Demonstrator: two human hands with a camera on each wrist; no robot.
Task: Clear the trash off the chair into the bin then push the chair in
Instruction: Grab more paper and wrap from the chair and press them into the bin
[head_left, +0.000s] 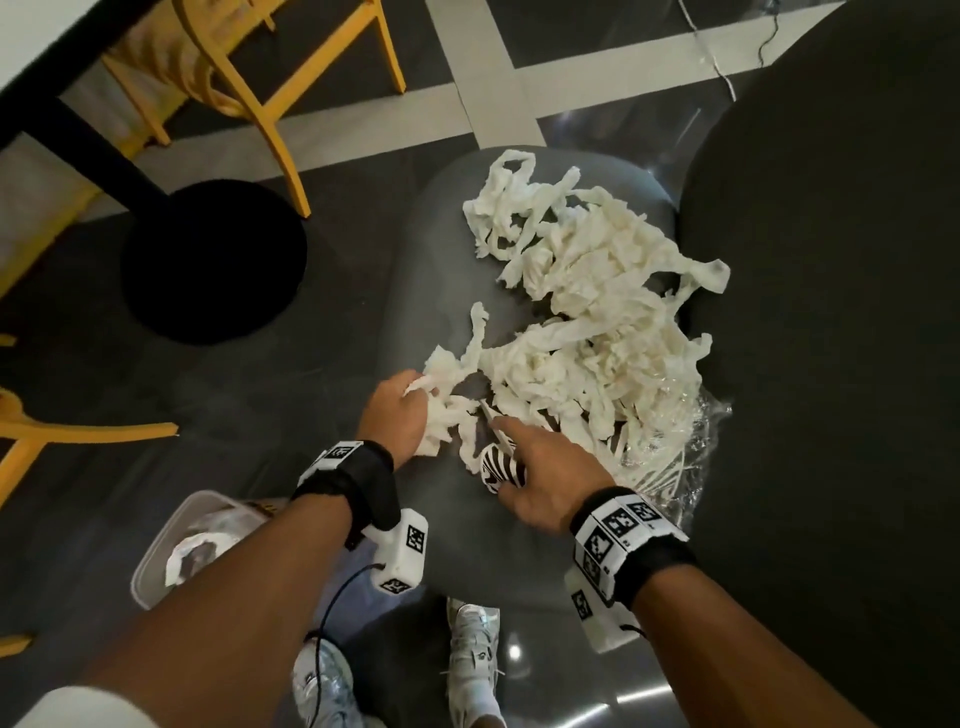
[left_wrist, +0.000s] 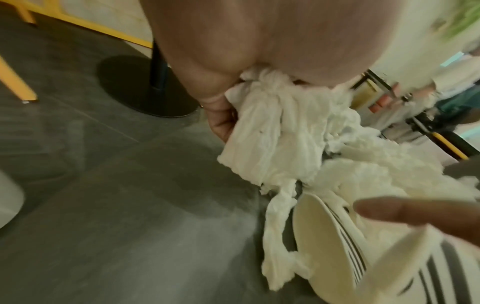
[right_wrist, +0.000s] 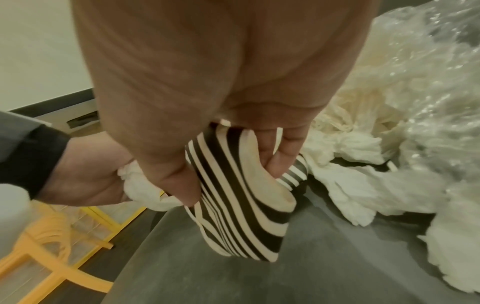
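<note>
Floor (head_left: 130, 395) of dark tile with pale cross-bands carries yellow chairs (head_left: 249, 78) and a black round pedestal base (head_left: 213, 260) at the left, and a clear bin (head_left: 176, 551) with white scraps inside. Beside it the grey chair (head_left: 415, 270) bears the trash (head_left: 582, 312): torn white paper strips and crinkled clear plastic (head_left: 691, 441). The left hand (head_left: 400, 415) clutches a strip, and the right hand (head_left: 550, 473) grips a striped cup (head_left: 501, 470).

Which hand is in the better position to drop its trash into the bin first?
Probably the left hand. It already grips tissue strips, and the bin stands on the floor on its side. The right hand, holding the striped paper cup, is farther from it.
</note>
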